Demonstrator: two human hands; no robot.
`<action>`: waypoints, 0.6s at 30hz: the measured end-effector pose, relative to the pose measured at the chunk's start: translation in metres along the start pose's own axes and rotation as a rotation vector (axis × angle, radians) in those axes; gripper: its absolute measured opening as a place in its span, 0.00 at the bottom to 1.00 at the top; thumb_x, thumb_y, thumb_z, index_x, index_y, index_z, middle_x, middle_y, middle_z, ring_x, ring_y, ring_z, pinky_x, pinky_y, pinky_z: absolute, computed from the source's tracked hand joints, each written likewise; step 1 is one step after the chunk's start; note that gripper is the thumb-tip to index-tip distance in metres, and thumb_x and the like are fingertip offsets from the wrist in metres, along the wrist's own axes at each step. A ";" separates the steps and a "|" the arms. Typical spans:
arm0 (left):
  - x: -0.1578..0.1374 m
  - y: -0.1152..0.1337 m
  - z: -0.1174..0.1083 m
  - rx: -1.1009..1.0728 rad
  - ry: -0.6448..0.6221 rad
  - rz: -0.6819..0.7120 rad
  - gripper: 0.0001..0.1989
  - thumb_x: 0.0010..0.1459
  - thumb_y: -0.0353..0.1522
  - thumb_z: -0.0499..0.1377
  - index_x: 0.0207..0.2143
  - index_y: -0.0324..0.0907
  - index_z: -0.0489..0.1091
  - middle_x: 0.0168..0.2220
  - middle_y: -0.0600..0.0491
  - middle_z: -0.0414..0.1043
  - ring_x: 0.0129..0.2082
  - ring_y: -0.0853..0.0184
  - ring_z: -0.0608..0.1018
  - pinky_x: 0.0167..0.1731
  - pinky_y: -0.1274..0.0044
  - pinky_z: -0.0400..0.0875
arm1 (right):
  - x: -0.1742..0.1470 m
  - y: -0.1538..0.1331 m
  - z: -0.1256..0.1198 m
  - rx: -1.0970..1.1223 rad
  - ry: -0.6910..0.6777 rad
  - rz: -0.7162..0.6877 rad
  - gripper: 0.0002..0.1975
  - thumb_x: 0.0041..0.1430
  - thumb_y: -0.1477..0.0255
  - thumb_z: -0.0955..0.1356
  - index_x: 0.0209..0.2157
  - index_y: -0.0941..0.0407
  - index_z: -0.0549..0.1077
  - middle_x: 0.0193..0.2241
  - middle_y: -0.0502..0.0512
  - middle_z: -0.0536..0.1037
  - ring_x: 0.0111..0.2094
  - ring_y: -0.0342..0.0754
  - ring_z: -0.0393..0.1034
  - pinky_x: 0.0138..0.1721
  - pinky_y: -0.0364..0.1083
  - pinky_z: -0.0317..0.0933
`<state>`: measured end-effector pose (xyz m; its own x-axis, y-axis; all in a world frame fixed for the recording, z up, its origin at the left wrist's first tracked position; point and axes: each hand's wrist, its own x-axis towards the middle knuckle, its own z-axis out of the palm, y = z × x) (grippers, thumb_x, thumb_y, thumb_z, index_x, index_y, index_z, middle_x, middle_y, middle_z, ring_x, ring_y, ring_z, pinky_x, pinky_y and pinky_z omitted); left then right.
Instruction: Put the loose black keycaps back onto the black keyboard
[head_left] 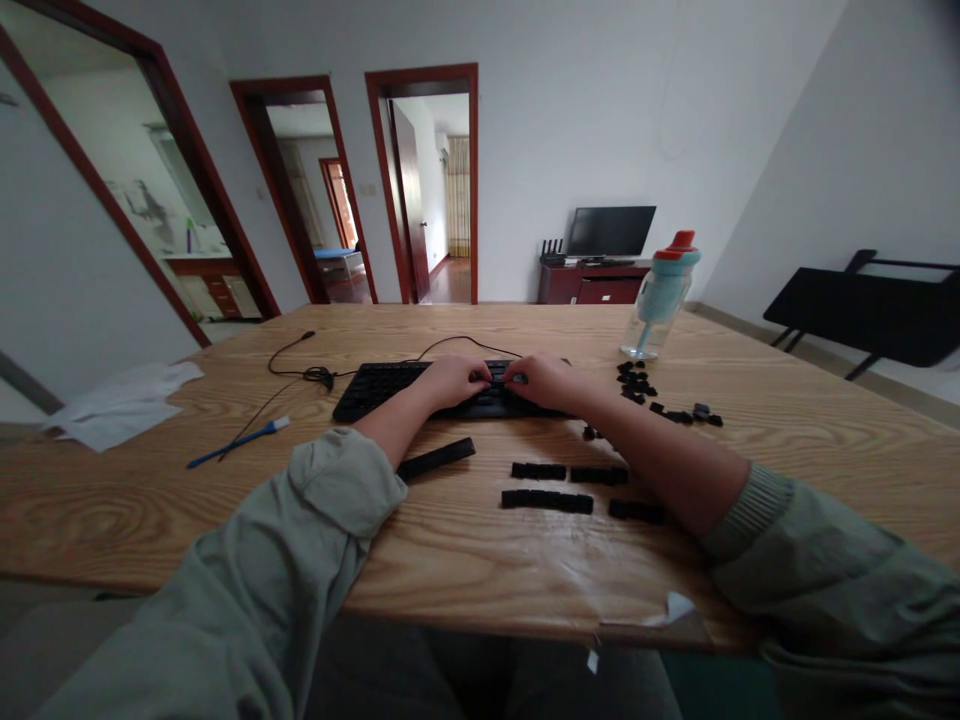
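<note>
The work appeared partway along: four short rows of black keycaps (pixel 547 500) were lined up on the near side of the keyboard (pixel 375 388), while loose keycaps (pixel 636 381) lay unordered to its right. The keyboard rested on the desk (pixel 450 550) under both hands—black, low and elongated, its left section apparently still fitted with keys; the state of its right section could not be determined. The left hand (pixel 452 382) and right hand (pixel 551 382) met the keyboard near its middle, fingers curled and fingertips drawn together; whether either gripped a keycap could not be told.
</note>
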<state>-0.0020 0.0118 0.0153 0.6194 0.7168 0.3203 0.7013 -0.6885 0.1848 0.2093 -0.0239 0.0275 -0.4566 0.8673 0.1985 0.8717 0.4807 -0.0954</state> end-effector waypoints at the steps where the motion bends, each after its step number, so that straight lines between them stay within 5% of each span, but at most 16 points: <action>1: 0.000 0.000 0.000 0.008 -0.004 0.004 0.10 0.58 0.34 0.61 0.41 0.46 0.80 0.38 0.51 0.81 0.38 0.62 0.79 0.42 0.72 0.71 | 0.000 0.000 0.000 -0.011 -0.002 0.002 0.15 0.63 0.67 0.65 0.46 0.52 0.81 0.39 0.56 0.83 0.38 0.52 0.76 0.40 0.45 0.63; 18: 0.003 0.005 -0.002 0.119 -0.072 0.095 0.13 0.59 0.32 0.57 0.43 0.48 0.81 0.41 0.52 0.82 0.42 0.63 0.80 0.44 0.74 0.70 | -0.001 0.002 -0.004 -0.139 -0.055 -0.133 0.16 0.64 0.73 0.63 0.46 0.54 0.80 0.43 0.59 0.82 0.42 0.51 0.76 0.43 0.45 0.63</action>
<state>0.0023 0.0107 0.0193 0.7054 0.6585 0.2624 0.6729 -0.7384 0.0440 0.2118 -0.0242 0.0312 -0.5751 0.8049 0.1462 0.8175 0.5723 0.0648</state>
